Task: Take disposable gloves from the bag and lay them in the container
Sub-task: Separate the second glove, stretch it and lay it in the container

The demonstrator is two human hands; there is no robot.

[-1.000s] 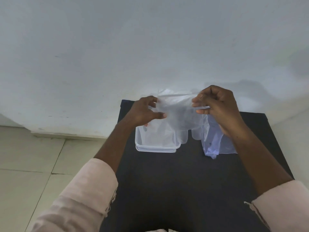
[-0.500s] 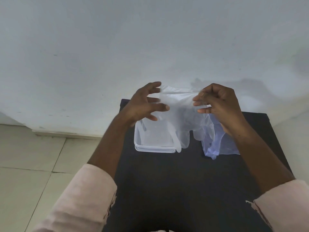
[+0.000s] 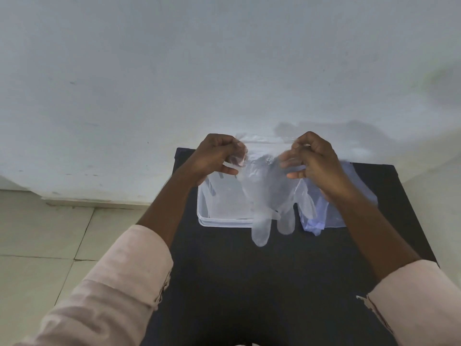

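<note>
Left hand (image 3: 214,157) and right hand (image 3: 313,161) each grip the glove (image 3: 268,193) cuff, stretched above the container (image 3: 203,216) near the tabletop's (image 3: 249,283) far edge

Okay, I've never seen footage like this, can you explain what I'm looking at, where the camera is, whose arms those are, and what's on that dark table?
There is no machine here: a person is working with two bare hands, and the single camera sits on their head, looking forward and down. That is why both arms in pale pink sleeves reach in from the bottom of the picture.

The left hand and right hand each pinch the top edge of a thin clear disposable glove, stretching it between them in the air. Its fingers hang down.

Below, on the dark table, stands a clear plastic container; what is in it is hard to make out. To its right lies the clear bag, partly hidden behind the right hand. Behind the table is a plain pale wall, with floor tiles at left.
</note>
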